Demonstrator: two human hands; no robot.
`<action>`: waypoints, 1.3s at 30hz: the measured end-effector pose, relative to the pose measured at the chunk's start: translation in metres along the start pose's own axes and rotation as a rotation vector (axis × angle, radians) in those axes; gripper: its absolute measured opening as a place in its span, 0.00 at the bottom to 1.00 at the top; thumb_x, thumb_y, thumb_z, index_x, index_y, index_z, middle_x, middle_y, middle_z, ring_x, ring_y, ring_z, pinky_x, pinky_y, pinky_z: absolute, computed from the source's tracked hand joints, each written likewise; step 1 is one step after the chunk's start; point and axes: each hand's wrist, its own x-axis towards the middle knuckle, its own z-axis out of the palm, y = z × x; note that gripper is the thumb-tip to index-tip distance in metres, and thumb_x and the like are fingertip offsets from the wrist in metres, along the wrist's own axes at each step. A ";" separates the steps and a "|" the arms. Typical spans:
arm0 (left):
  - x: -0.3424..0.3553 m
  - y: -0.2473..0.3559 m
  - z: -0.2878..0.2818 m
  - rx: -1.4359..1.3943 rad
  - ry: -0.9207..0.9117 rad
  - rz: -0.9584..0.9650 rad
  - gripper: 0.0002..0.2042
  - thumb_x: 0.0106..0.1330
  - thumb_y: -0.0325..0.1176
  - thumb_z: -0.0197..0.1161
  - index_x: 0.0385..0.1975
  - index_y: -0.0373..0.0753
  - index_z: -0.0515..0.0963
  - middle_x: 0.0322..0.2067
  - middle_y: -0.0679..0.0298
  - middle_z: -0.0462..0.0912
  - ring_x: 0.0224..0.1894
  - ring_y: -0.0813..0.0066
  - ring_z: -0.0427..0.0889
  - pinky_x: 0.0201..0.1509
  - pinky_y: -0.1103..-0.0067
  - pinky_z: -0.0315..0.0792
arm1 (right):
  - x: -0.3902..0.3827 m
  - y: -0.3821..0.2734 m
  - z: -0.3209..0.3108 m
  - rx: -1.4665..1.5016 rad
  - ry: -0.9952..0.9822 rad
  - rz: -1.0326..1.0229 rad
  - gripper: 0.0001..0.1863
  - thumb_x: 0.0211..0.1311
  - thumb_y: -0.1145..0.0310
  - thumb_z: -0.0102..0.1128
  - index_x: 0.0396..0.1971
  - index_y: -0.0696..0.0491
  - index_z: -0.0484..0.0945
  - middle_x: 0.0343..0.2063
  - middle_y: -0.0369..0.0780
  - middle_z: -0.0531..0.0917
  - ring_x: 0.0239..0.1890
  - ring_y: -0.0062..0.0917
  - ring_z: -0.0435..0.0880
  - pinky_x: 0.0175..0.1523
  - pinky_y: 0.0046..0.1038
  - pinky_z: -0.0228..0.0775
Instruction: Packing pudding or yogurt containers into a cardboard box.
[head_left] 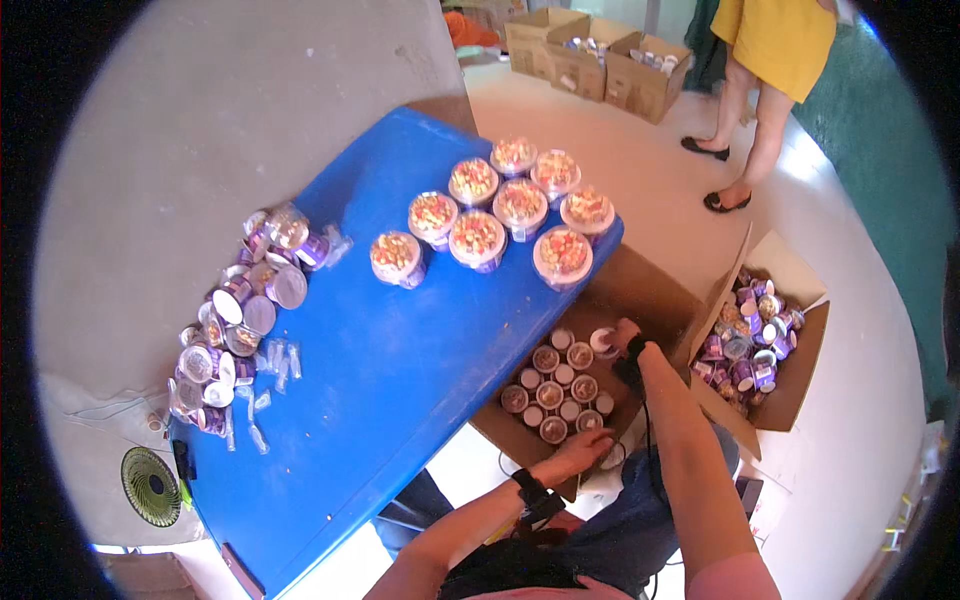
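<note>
An open cardboard box [650, 285] beside the blue table holds rows of small round cups [546, 359], some with pale tops and others with clear tops over brownish contents. Reaching into its far right corner, my right hand [625, 335] has its fingers closed round the edge of a pale-topped cup [602, 342]. My left hand [583, 450] rests at the near side of the box, fingers stretched out next to the closest cups. It seems to hold nothing. Both wrists wear dark bands.
Several larger cups [478, 238] with colourful crumbly tops stand on the blue table [370, 370]. Purple and white cups [240, 310] and clear plastic pieces [282, 362] lie along its left edge. Right of me is a full carton [800, 370]. Further off are more cartons [575, 75] and a person [765, 110].
</note>
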 end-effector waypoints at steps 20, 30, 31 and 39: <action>-0.024 -0.029 0.003 0.419 -0.172 0.123 0.22 0.67 0.41 0.55 0.55 0.34 0.68 0.51 0.44 0.72 0.53 0.46 0.73 0.57 0.64 0.68 | 0.062 0.101 0.214 0.493 -0.179 0.385 0.23 0.48 0.65 0.65 0.46 0.57 0.78 0.44 0.48 0.82 0.46 0.36 0.82 0.48 0.35 0.76; -0.031 0.025 0.004 0.473 -0.039 0.306 0.16 0.65 0.38 0.58 0.48 0.35 0.74 0.43 0.50 0.77 0.46 0.51 0.78 0.48 0.65 0.72 | 0.092 0.176 0.124 -0.740 -0.080 -0.208 0.18 0.51 0.60 0.59 0.42 0.51 0.82 0.45 0.41 0.82 0.47 0.38 0.80 0.54 0.41 0.70; -0.034 0.044 0.001 0.464 0.023 0.362 0.16 0.64 0.37 0.59 0.47 0.35 0.75 0.42 0.50 0.77 0.45 0.51 0.77 0.48 0.65 0.71 | 0.092 0.173 0.102 -0.845 -0.155 -0.252 0.17 0.52 0.61 0.59 0.40 0.52 0.82 0.43 0.42 0.83 0.46 0.37 0.81 0.52 0.40 0.71; -0.052 0.176 -0.035 0.707 0.823 0.794 0.21 0.51 0.27 0.69 0.47 0.38 0.75 0.46 0.52 0.72 0.48 0.55 0.72 0.52 0.67 0.68 | 0.020 0.004 -0.011 0.215 0.053 0.112 0.15 0.57 0.61 0.59 0.33 0.60 0.80 0.25 0.45 0.82 0.25 0.33 0.82 0.27 0.35 0.75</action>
